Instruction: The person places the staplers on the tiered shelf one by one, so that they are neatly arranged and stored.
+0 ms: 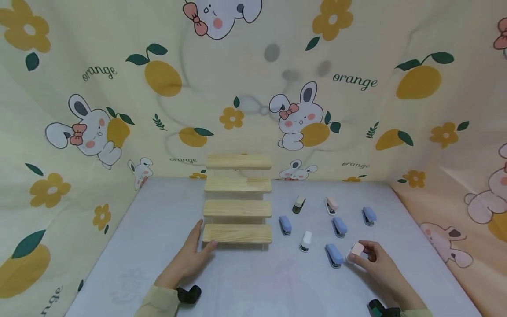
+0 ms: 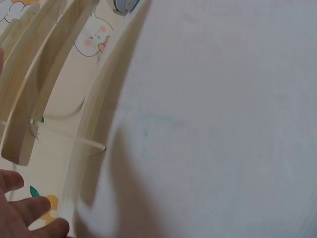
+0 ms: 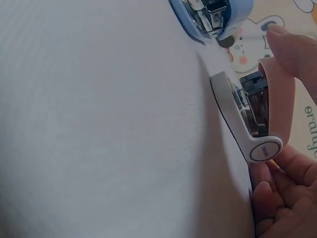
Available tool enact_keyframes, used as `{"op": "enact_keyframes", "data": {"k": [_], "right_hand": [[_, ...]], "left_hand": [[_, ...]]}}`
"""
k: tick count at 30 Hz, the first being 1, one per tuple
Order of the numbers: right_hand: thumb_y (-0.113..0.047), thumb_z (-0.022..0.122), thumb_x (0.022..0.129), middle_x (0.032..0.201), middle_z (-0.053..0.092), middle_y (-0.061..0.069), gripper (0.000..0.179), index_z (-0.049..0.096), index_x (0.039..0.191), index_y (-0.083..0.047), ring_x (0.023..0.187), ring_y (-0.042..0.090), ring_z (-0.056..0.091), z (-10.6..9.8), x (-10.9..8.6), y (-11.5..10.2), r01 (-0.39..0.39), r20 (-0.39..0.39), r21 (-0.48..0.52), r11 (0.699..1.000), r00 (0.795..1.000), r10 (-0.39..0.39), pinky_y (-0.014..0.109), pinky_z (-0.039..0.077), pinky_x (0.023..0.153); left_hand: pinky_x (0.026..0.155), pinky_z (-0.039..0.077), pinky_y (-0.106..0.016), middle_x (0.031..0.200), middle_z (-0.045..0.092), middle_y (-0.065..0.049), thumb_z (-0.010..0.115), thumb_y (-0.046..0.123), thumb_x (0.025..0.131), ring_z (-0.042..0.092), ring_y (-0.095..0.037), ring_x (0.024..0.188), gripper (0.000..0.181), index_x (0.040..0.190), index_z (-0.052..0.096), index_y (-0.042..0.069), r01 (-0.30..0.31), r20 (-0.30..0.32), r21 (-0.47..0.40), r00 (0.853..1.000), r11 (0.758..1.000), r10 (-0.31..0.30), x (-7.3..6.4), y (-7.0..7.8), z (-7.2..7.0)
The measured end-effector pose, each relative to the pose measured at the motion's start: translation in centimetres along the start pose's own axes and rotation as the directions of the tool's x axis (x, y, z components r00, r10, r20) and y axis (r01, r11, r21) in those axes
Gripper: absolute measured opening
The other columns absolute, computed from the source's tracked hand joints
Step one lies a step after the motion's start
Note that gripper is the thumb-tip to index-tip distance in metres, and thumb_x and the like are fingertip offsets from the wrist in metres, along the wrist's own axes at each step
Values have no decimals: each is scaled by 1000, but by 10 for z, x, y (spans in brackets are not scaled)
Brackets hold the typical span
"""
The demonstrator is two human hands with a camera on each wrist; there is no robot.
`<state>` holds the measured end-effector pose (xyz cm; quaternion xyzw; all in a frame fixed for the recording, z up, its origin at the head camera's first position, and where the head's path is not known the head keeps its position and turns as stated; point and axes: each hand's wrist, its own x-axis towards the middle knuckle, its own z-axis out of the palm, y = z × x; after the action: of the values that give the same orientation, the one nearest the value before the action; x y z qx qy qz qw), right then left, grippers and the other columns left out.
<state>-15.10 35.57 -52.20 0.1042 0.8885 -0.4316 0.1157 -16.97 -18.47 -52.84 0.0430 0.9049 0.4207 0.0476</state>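
My right hand (image 1: pixel 376 262) pinches a small pink-and-white stapler (image 1: pixel 356 250) at the right of the table. In the right wrist view the thumb lies along the pink top of this stapler (image 3: pixel 280 101), and the fingers are at its rounded hinge end. A blue stapler (image 1: pixel 334 255) is just left of it. At the table's centre stands a wooden rack (image 1: pixel 237 234) with several stepped shelves. My left hand (image 1: pixel 192 257) is at the left end of its lowest shelf, thumb by the front edge, fingers extended along the side.
Between rack and right hand lie more blue staplers (image 1: pixel 285 225), a white stapler (image 1: pixel 306 241), a dark-and-cream stapler (image 1: pixel 299 204) and another pink stapler (image 1: pixel 331 205). A patterned cloth (image 1: pixel 245 79) hangs behind the white table (image 1: pixel 253 281) and along both sides.
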Motion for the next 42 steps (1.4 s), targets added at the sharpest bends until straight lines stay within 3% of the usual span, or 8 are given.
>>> {"op": "enact_keyframes", "data": {"k": [4,7,12,19,25,30,36,42], "right_hand": [[-59,67,82,146,27,30,100,21,147,2,132,47,29,-1,-3,2,-28,23,19,999,999,28,62,26,110],[-59,68,82,147,24,31,102,18,147,2,133,48,25,-2,-5,0,-49,43,42,998,998,47,62,24,110],[-60,68,81,146,27,29,103,19,147,1,132,46,27,2,-2,-4,-48,26,38,998,999,47,61,25,110],[-63,67,80,142,32,28,102,22,146,1,128,45,33,5,1,-4,-63,14,27,998,998,62,61,29,108],[-60,66,83,140,34,24,97,22,145,0,121,36,40,-1,1,0,-60,4,80,995,998,60,49,42,99],[-57,67,83,140,34,20,99,17,149,-3,120,30,39,-2,0,2,-56,-20,124,991,998,59,35,42,92],[-60,67,82,141,34,20,101,16,151,-5,121,31,37,-2,4,-3,-53,-45,134,990,997,59,45,39,98],[-58,65,84,148,23,28,105,7,152,-2,129,42,34,-8,4,-15,-61,-59,163,985,996,72,58,35,102]], "left_hand": [[116,14,-55,159,13,-16,49,64,91,14,-34,144,94,156,6,13,9,7,-68,1000,998,-8,1,4,6],[115,19,-53,158,16,-18,49,57,95,18,-34,143,87,155,8,9,3,7,-196,1000,981,-2,3,6,12],[110,32,-50,156,21,-20,52,36,100,34,-34,136,70,153,17,7,8,-52,-376,998,926,-29,4,6,18],[116,18,-49,159,16,-14,53,32,100,15,-31,144,67,155,17,19,115,-16,-569,989,814,-150,4,4,24],[116,16,-50,160,15,-12,51,32,100,13,-31,145,65,155,18,25,143,14,-624,985,768,-172,5,6,27],[116,16,-50,160,12,-12,50,32,100,12,-32,145,64,155,18,27,181,48,-659,979,730,-199,4,7,29],[117,17,-48,161,7,-11,48,27,102,11,-31,145,61,155,18,26,173,56,-691,981,702,-187,3,8,27],[117,17,-47,161,6,-8,46,27,102,9,-29,146,62,156,16,26,183,73,-684,980,706,-183,4,8,24]]}}
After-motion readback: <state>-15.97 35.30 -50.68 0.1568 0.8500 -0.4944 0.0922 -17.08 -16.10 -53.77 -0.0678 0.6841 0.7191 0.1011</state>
